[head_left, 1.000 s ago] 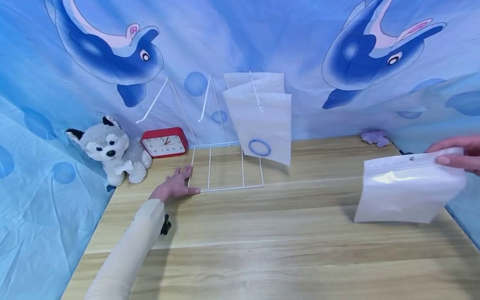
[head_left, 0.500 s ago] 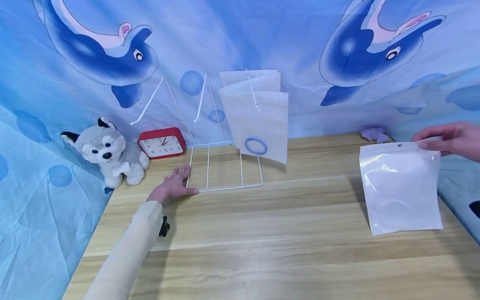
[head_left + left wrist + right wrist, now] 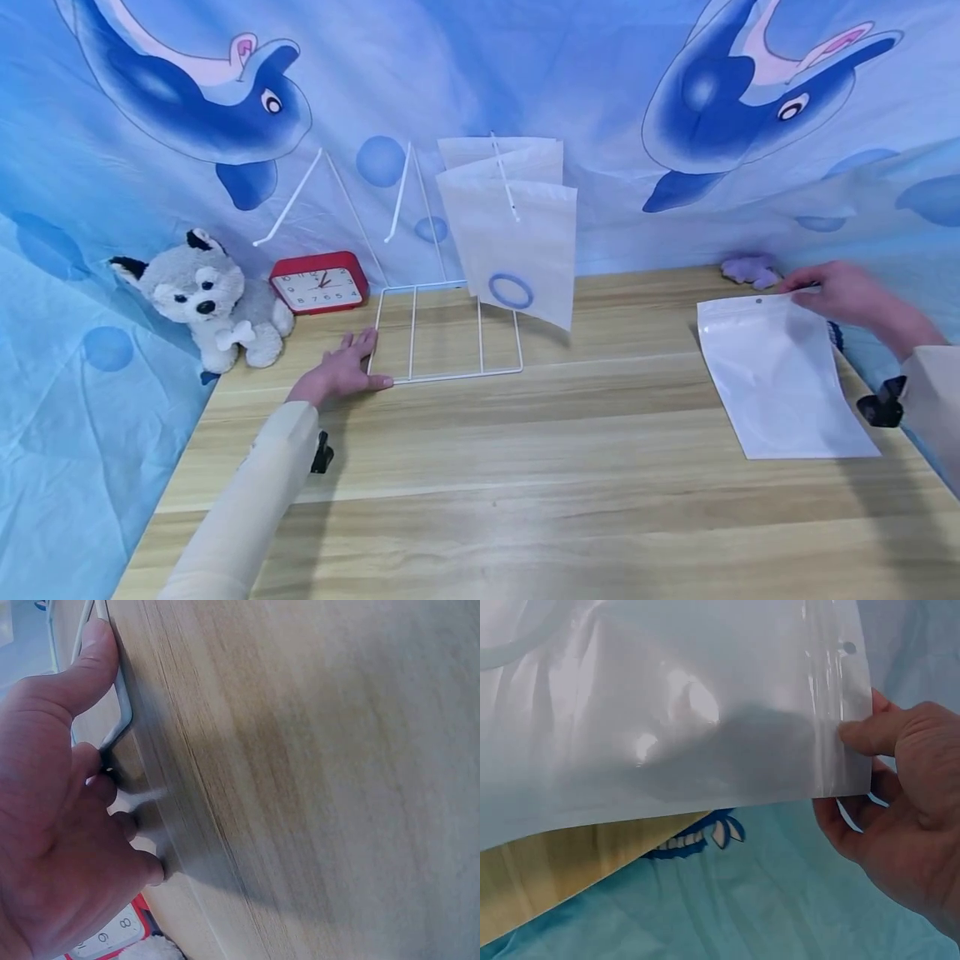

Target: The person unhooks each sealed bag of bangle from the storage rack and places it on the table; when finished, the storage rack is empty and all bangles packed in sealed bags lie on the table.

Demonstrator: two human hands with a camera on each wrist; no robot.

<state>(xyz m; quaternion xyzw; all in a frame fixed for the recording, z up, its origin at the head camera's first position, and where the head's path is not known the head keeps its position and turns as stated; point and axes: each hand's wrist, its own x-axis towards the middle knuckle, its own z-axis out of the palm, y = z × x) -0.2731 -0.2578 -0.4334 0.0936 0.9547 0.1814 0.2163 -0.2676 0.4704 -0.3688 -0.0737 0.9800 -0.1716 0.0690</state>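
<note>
My right hand pinches the top right corner of a white resealable plastic pouch, thumb in front and fingers behind. The pouch hangs tilted over the table's right side; a hang hole and zip strip run along its top, and a faint ring outline shows on it in the right wrist view. My left hand rests with spread fingers at the left corner of a white wire display rack, its thumb on the front wire. Two white pouches hang on the rack's right hook, the front one showing a blue ring.
Left of the rack stand a red alarm clock and a grey plush husky. Two more hooks of the rack carry nothing. A small purple item lies at the back right edge. A blue dolphin-print cloth hangs behind the table.
My right hand has come left and further into view with the pouch, which now shows its full face and slants lower left to right. The left hand has stayed on the rack corner.
</note>
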